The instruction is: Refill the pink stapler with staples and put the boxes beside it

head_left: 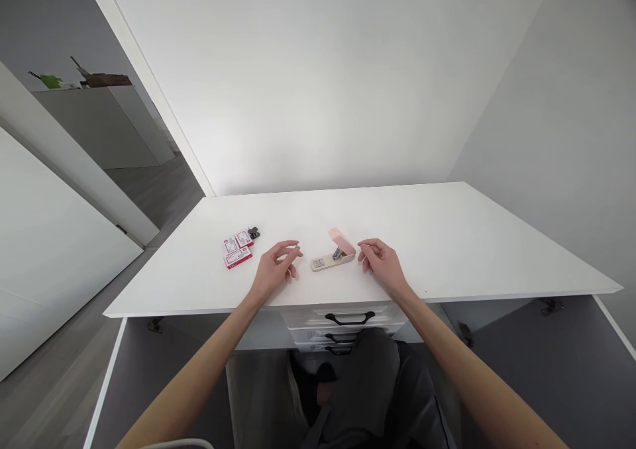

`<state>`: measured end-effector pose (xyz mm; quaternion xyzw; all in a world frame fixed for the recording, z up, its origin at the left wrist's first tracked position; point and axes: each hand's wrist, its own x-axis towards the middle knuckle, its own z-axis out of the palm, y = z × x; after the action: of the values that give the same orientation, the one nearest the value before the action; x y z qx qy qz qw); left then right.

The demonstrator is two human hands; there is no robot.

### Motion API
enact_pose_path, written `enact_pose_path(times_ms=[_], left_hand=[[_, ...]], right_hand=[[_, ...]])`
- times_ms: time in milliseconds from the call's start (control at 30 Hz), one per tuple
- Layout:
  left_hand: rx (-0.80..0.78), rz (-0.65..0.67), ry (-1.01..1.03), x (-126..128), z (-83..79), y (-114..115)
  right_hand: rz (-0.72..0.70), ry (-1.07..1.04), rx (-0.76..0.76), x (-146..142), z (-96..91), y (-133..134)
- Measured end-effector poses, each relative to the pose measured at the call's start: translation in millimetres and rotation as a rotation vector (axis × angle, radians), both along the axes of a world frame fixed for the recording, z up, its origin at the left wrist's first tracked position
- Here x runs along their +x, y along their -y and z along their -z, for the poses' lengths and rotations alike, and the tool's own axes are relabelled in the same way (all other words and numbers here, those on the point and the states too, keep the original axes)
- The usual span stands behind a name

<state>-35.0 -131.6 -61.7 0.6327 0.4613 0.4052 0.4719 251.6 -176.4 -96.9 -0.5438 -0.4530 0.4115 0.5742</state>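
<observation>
A small pink and cream stapler (pixel 334 255) lies on the white desk (pixel 447 237) with its pink top flipped up. My left hand (pixel 278 268) rests just left of it, thumb and fingers pinched on a tiny pale piece I cannot make out. My right hand (pixel 380 262) hovers just right of the stapler, fingers loosely curled and apart, holding nothing. Neither hand touches the stapler.
Small red and white staple boxes (pixel 237 249) lie to the left with a dark binder clip (pixel 254 232) beside them. Drawers with black handles (pixel 350 318) sit under the desk front. Walls stand close behind and to the right; a doorway opens at left.
</observation>
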Motion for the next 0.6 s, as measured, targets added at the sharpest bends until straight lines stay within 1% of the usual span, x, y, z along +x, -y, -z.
enact_pose_path(times_ms=[133, 300, 433, 600], left_hand=[[0.03, -0.015, 0.027, 10.0, 1.9, -13.5], [0.051, -0.105, 0.057, 13.3, 10.0, -27.1], [0.063, -0.139, 0.074, 10.5, 15.6, -29.5], [0.051, -0.164, 0.065, 10.7, 16.5, -29.2]], right_hand=[[-0.012, 0.015, 0.005, 0.7, 1.5, -0.5], [-0.021, 0.036, -0.004, 0.4, 0.3, -0.1], [-0.022, 0.051, -0.007, -0.6, -0.8, 0.0], [-0.019, 0.064, -0.016, -0.4, -0.2, 0.3]])
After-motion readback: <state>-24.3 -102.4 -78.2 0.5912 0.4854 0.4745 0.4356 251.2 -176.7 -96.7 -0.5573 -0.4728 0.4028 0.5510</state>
